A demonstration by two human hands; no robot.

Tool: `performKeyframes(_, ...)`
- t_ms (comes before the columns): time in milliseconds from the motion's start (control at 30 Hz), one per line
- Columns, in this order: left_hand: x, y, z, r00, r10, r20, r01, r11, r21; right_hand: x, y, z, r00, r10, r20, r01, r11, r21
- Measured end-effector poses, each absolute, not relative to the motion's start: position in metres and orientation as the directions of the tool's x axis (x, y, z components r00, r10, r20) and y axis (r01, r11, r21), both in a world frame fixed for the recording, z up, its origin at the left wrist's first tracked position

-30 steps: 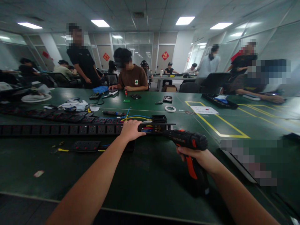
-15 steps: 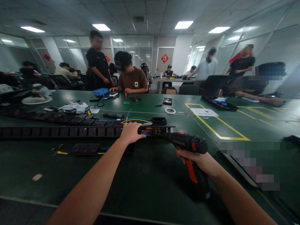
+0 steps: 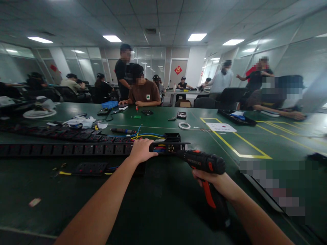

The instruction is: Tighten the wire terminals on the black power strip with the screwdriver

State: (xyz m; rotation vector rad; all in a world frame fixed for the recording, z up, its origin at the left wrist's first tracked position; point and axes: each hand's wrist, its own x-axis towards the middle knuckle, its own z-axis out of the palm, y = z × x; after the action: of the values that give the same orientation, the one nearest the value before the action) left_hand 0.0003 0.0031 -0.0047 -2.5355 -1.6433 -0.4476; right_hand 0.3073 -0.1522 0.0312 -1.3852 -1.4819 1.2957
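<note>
My right hand (image 3: 212,180) is wrapped round the grip of a black and orange cordless drill (image 3: 205,162). The drill's nose points left at the open end of a long black power strip (image 3: 84,149), by brass terminals (image 3: 170,148); whether the bit touches a screw is too small to tell. My left hand (image 3: 142,150) grips the strip near that end, thumb at the front and fingers over the top. Red, blue and yellow wires (image 3: 160,148) show in the opening beside the thumb.
A short socket block (image 3: 91,168) with a yellow wire lies in front of the strip. Behind are a screwdriver-like tool (image 3: 122,131), a white ring (image 3: 184,126) and a paper sheet (image 3: 221,127). A co-worker in brown (image 3: 146,92) sits across the table; others sit or stand beyond.
The view has tilted up slightly, so the table things sit lower. Both hands keep their hold on the strip and drill. A standing person in black across the table has moved right.
</note>
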Motion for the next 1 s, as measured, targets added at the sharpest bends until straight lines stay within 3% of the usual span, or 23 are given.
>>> performKeyframes(1000, -0.0005, 0.0048, -0.0066, 0.376, 0.877, 0.299, 0.906, -0.416, 0.079, 0.3011, -0.1563, 0.0398, -0.177, 0.979, -0.104, 0.267, -0.054, -0.962)
